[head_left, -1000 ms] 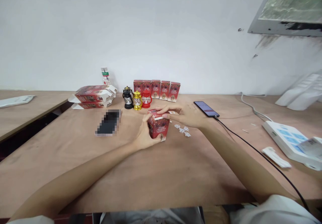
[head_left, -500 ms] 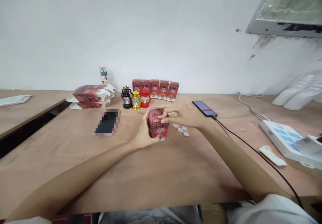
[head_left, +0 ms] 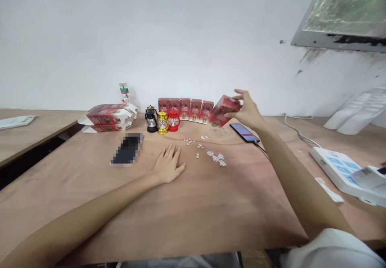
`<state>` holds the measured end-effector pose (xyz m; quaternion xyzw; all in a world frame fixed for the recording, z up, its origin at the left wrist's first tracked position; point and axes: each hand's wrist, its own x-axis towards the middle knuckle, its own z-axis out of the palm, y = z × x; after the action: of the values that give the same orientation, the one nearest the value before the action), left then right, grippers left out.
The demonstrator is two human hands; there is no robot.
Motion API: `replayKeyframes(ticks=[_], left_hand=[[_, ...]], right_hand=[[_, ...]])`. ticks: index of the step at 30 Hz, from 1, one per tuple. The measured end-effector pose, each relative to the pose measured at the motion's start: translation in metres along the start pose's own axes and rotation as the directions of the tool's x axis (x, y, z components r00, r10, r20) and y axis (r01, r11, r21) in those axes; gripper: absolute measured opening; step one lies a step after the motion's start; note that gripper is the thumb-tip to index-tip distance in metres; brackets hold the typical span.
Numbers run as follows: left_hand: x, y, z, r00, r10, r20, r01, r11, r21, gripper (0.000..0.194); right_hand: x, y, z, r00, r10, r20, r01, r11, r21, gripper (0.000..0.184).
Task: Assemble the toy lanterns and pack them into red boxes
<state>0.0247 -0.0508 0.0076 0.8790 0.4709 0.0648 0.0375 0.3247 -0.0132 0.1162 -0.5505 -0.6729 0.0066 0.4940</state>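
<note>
My right hand (head_left: pixel 247 109) grips a red printed box (head_left: pixel 223 111), tilted and slightly blurred, at the right end of a row of similar red boxes (head_left: pixel 194 110) standing near the wall. My left hand (head_left: pixel 169 165) lies flat on the wooden table (head_left: pixel 193 207), fingers spread, holding nothing. Beyond it stand a black lantern (head_left: pixel 151 119), a gold lantern (head_left: pixel 163 122) and a red lantern (head_left: pixel 173 121). Several small round button-like pieces (head_left: pixel 189 141) and several white tab-like pieces (head_left: pixel 216 158) are scattered to the right of my left hand.
Flattened red cartons (head_left: pixel 108 117) are stacked at the left, with a clear labelled bottle (head_left: pixel 124 93) behind. A dark pixelated phone-like slab (head_left: pixel 127 150) lies nearer. At the right are a cabled phone (head_left: pixel 245 133) and a white power strip (head_left: pixel 340 167).
My right hand has carried the red box away from the table's middle, to the right and back toward the row. My left hand has let go of it and now rests flat.
</note>
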Motion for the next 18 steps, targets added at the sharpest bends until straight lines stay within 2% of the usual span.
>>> replayKeyframes(ticks=[1,3,5,7,12,15,18], left_hand=[[0.000,0.001,-0.001,1.000,-0.003,0.028,0.003,1.000,0.027,0.067],[-0.001,0.002,-0.002,0.999,-0.012,0.040,0.009,0.998,0.062,0.068],[-0.001,0.003,-0.003,0.999,-0.007,0.041,0.003,0.997,0.080,0.068],[-0.001,0.003,-0.002,0.999,0.009,0.034,-0.013,0.995,0.097,0.067],[-0.001,0.000,0.000,0.999,0.031,0.022,-0.034,0.990,0.136,0.067],[-0.001,-0.001,0.001,0.999,0.035,0.028,-0.039,0.989,0.142,0.067],[0.000,-0.002,0.003,0.999,0.053,-0.001,-0.052,0.992,0.115,0.067]], right_hand=[[0.012,0.017,-0.001,0.997,0.011,-0.081,-0.013,0.999,-0.031,0.088],[0.032,0.048,0.005,0.985,0.055,-0.163,-0.067,0.995,-0.069,0.089],[0.046,0.073,0.018,0.981,0.146,-0.129,-0.159,0.983,-0.097,0.088],[0.054,0.090,0.034,0.979,0.186,-0.089,-0.195,0.975,-0.104,0.086],[0.069,0.113,0.067,0.978,0.207,-0.015,-0.207,0.973,-0.102,0.069],[0.080,0.119,0.076,0.979,0.201,0.003,-0.200,0.976,-0.089,0.060],[0.086,0.126,0.080,0.974,0.226,-0.002,-0.226,0.971,-0.073,0.063]])
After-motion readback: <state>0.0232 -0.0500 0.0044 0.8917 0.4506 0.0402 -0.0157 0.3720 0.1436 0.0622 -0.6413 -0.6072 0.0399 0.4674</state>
